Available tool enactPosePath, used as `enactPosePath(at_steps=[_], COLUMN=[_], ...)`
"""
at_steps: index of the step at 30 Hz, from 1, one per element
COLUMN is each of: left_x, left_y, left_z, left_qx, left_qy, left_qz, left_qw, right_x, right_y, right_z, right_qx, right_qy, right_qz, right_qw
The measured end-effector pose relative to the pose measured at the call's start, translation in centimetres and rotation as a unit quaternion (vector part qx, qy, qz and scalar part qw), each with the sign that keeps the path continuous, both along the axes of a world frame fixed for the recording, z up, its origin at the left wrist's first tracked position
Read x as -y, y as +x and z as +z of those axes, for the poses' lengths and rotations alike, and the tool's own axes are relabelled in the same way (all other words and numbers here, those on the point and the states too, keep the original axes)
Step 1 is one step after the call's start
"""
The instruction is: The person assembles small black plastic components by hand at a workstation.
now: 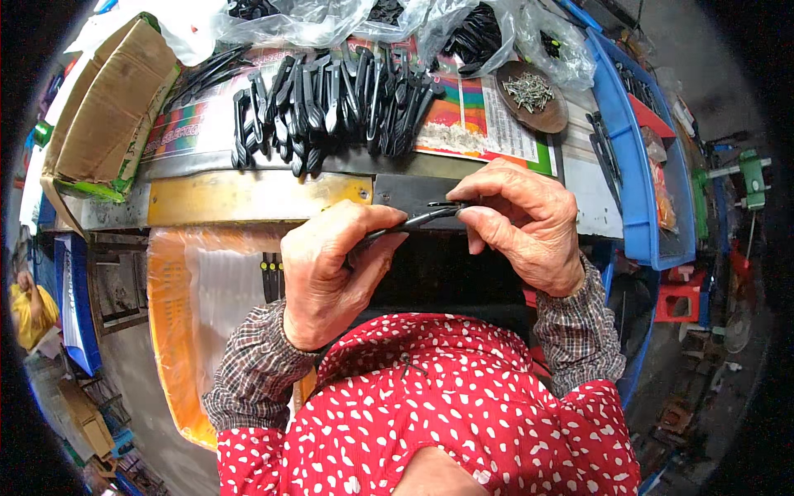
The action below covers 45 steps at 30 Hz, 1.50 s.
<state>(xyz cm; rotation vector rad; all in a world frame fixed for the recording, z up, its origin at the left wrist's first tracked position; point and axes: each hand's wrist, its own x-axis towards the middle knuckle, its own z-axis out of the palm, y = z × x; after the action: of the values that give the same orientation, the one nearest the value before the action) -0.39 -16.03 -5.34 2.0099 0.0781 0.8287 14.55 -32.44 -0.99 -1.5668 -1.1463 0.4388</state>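
My left hand (337, 269) is closed, its thumb and fingers pinching a slim, curved black piece (428, 217) that looks like a plastic handle. The fingertips of my right hand (525, 219) are closed on the piece's other end. It is held level, just over the front edge of the workbench (273, 197). Where my right fingertips meet, a second thin black part seems to lie against the piece, but the fingers partly cover it. Beyond my hands lies a thick pile of similar black pieces (331, 99), spread in a row on printed sheets.
A round dish (552, 117) of small metal screws or pins stands right of the pile. A blue bin (635, 182) lines the right side, a cardboard box (112, 107) the left. Clear plastic bags (546, 37) sit at the back. An orange lined crate (169, 331) stands below, left.
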Motion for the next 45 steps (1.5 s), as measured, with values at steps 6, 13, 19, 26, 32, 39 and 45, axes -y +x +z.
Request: enactPosePath(at_steps=[6,13,19,26,32,39,45], left_x=[-0.2,-0.2,-0.3,-0.5,-0.8,-0.4,-0.4], left_y=[0.0,-0.3,-0.3,-0.3,-0.3,-0.2,-0.3], left_z=[0.1,0.1,-0.2,-0.7,-1.0,-2.0,-2.1], left_qx=[0.025,0.029,0.037,0.032,0.006,0.022,0.006], left_qy=[0.076,0.09,0.129,0.083,0.052,0.031,0.022], left_qz=[-0.006,-0.018,-0.009,-0.031,-0.043,-0.03,-0.037], left_qw=[0.997,0.995,0.991,0.996,0.998,0.999,0.999], right_x=[0.1,0.0,-0.2,-0.3,-0.4,-0.3,-0.3], right_y=[-0.4,-0.7,-0.8,-0.8,-0.9,-1.5,-1.3], right_z=[0.0,0.0,-0.4,-0.8,-1.6,-2.3,-2.5], right_qx=[0.001,-0.005,0.01,0.035,0.039,0.016,0.08], right_qy=[-0.013,-0.038,-0.037,-0.024,0.0,-0.018,-0.004], right_qz=[0.019,0.027,0.038,0.051,0.035,0.019,0.019], right_qw=[1.0,0.999,0.999,0.998,0.999,1.0,0.997])
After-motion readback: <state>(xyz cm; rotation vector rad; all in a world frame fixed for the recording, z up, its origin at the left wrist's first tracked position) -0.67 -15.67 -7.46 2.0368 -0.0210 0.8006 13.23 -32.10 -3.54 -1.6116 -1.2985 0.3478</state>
